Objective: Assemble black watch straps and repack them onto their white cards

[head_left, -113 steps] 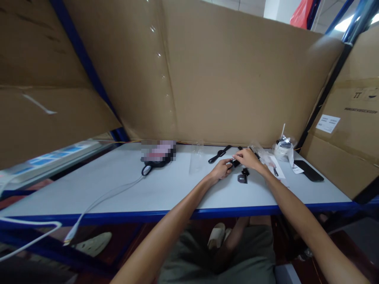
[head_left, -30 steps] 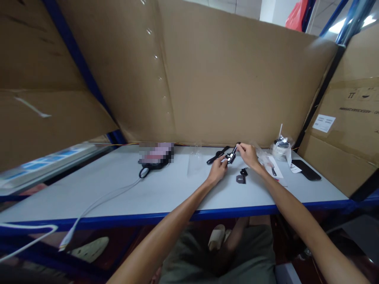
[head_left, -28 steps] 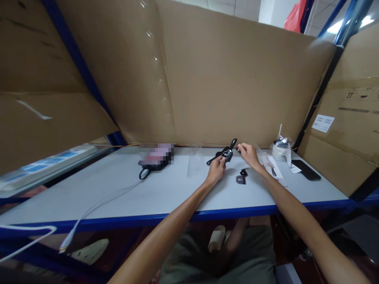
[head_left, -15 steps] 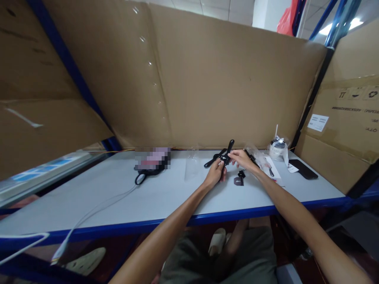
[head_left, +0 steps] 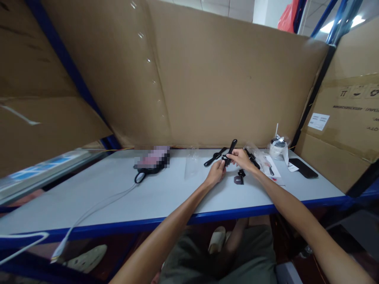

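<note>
Here, one black phone point(head_left: 304, 168) lies near the worktop's point(head_left: 118, 201) right edge, one plastic-wrapped white tub point(head_left: 277, 152) by its back right corner, one pixelated case point(head_left: 155, 167) along the back edge, leftward. The fingers of left hand point(head_left: 216, 172) and right hand point(head_left: 240, 158) grip one black tool point(head_left: 233, 146) above the worktop, toward the back edge; a second, similar one point(head_left: 212, 160) lies just left.

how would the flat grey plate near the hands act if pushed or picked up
Lying flat on the table, the grey plate would probably slide, not roll. Its crisp, straight-edged outline suggests it's stiff. Looking thin, it may be awkward to get under.
</note>
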`<state>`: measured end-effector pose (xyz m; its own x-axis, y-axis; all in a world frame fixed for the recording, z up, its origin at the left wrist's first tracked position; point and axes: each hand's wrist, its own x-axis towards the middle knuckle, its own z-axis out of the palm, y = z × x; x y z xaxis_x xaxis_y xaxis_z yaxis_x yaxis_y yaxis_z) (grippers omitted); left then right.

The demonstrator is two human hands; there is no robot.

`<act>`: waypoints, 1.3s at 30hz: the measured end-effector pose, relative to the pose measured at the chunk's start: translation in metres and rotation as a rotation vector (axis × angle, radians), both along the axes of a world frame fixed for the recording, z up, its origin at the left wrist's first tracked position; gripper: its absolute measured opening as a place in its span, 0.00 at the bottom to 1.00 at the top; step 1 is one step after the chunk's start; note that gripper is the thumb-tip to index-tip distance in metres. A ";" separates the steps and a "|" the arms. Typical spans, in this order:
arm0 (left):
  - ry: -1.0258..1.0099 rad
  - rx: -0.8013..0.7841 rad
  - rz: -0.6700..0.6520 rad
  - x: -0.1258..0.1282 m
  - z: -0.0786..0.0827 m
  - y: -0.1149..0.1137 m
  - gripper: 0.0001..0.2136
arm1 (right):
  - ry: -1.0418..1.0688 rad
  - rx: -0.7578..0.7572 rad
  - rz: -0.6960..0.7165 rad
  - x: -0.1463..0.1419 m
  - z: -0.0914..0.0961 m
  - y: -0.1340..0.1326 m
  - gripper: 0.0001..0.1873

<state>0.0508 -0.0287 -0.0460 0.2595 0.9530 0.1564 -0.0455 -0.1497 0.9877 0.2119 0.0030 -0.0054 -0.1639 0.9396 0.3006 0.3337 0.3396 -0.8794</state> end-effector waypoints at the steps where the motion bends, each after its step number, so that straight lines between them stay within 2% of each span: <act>1: 0.007 0.006 0.011 0.000 -0.001 0.001 0.15 | 0.002 0.001 -0.004 0.000 0.000 0.000 0.21; 7: 0.008 0.038 0.024 -0.001 -0.001 0.000 0.16 | 0.030 -0.001 -0.002 -0.003 0.002 -0.001 0.19; 13: -0.086 0.018 0.040 -0.003 0.005 -0.004 0.18 | 0.189 -0.094 0.190 0.000 0.010 -0.003 0.16; 16: -0.104 0.003 0.042 -0.003 0.006 -0.005 0.19 | 0.218 -0.144 0.224 0.003 0.011 -0.002 0.12; 23: -0.098 0.007 0.058 -0.003 0.005 -0.003 0.18 | 0.194 -0.108 0.207 0.001 0.005 0.001 0.09; 34: -0.141 -0.015 0.153 0.000 0.003 -0.001 0.18 | 0.131 -0.014 0.069 -0.017 0.001 0.004 0.03; 39: -0.132 -0.027 0.125 0.001 0.003 -0.001 0.17 | 0.134 -0.029 0.057 -0.014 -0.001 0.004 0.02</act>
<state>0.0514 -0.0296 -0.0426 0.1177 0.9809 0.1550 -0.1578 -0.1356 0.9781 0.1977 0.0070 -0.0063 -0.1775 0.9384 0.2965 0.1935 0.3287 -0.9244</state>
